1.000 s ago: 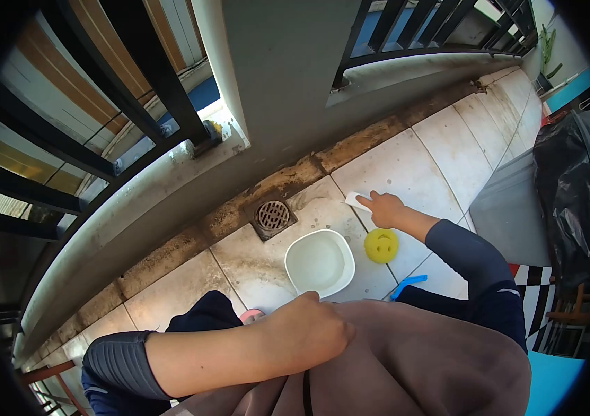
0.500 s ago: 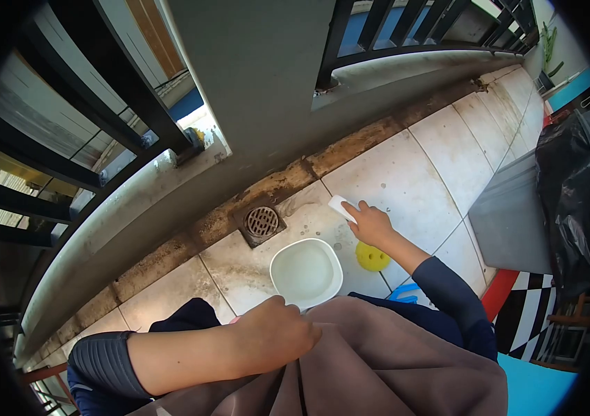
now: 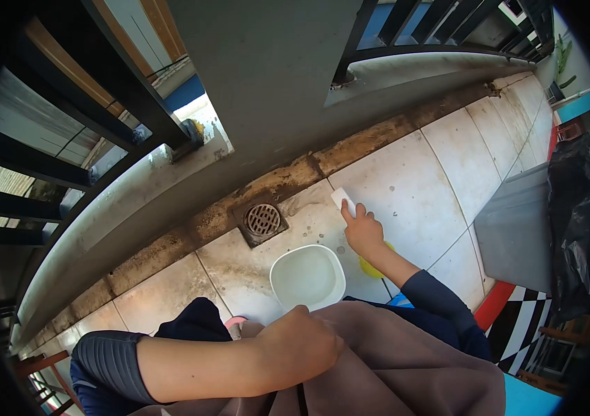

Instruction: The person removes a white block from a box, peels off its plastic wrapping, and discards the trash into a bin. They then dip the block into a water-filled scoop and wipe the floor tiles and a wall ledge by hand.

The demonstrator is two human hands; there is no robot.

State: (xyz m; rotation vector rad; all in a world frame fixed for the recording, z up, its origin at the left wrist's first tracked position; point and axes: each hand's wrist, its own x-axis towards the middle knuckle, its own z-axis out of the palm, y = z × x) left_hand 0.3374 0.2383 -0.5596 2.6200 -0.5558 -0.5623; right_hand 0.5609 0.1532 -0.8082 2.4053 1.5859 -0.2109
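Observation:
My right hand point(image 3: 365, 234) is closed around a white block point(image 3: 343, 200), probably a sponge, and presses it against the pale floor tiles. Partly behind that wrist lies a round yellow sponge point(image 3: 371, 269) with holes. A white basin point(image 3: 273, 281) of slightly cloudy water stands on the tiles, left of the right forearm. Close to my body, my left hand point(image 3: 302, 347) is curled into a fist at the brown cloth point(image 3: 406, 347) of my clothing, whose folds gather there. Its fingertips are mostly hidden.
A square floor drain point(image 3: 263, 220) sits beside the dirty base of the wall point(image 3: 260, 90). Black railings point(image 3: 52, 156) run along the left. At right stands a grey bin point(image 3: 516, 232) with a black plastic bag point(image 3: 577, 222). A blue object point(image 3: 400, 300) shows under my right arm.
My right hand has turned and shifted slightly with the white block on the tiles, covering more of the yellow sponge. My left fist has moved a little to the right. The view has shifted slightly.

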